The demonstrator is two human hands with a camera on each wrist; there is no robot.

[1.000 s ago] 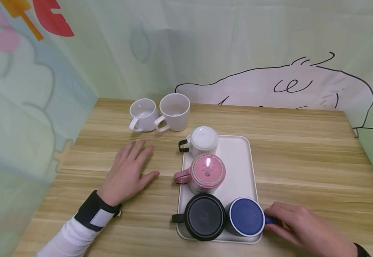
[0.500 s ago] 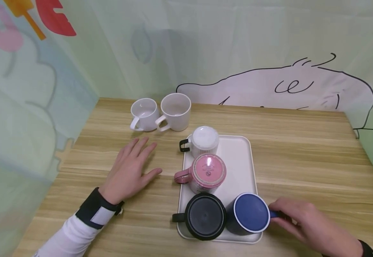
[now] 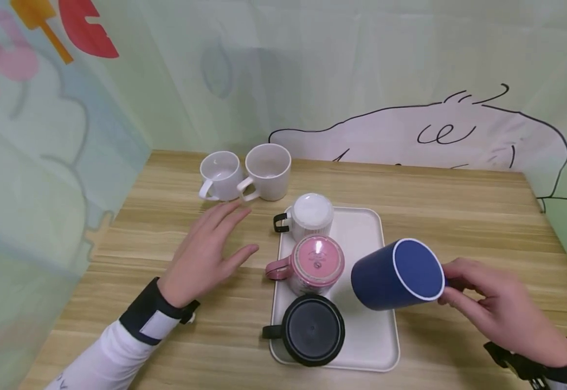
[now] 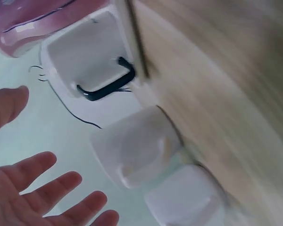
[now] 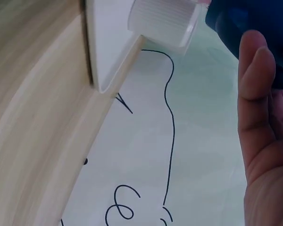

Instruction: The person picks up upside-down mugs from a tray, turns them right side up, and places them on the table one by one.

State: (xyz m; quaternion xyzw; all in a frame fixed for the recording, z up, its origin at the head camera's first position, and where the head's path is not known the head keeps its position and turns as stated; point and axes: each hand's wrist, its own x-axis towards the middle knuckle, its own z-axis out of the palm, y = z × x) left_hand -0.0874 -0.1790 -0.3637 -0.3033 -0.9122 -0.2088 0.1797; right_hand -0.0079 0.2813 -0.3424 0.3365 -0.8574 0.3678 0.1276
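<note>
In the head view my right hand (image 3: 498, 303) pinches the handle of a blue mug (image 3: 381, 276), raised over the right part of a white tray (image 3: 361, 225). The mug is tilted, its white-rimmed base facing up and to the right. The right wrist view shows curled fingers (image 5: 257, 84) at the mug's side. My left hand (image 3: 205, 257), fingers spread, is left of the tray and holds nothing. Upside down on the tray stand a black mug (image 3: 313, 330), a pink mug (image 3: 316, 260) and a white mug with a black handle (image 3: 311, 214), all handles pointing left.
Two white mugs, a smaller one (image 3: 221, 173) and a taller one (image 3: 268, 170), stand upright side by side near the back of the wooden table (image 3: 459, 216). Behind them hangs a printed cloth (image 3: 361, 65), and another side of it borders the table on the left.
The right hand has lifted the blue mug off the tray beside the black mug, moving it up and away and tipping it. The left hand has shifted slightly right and away from me.
</note>
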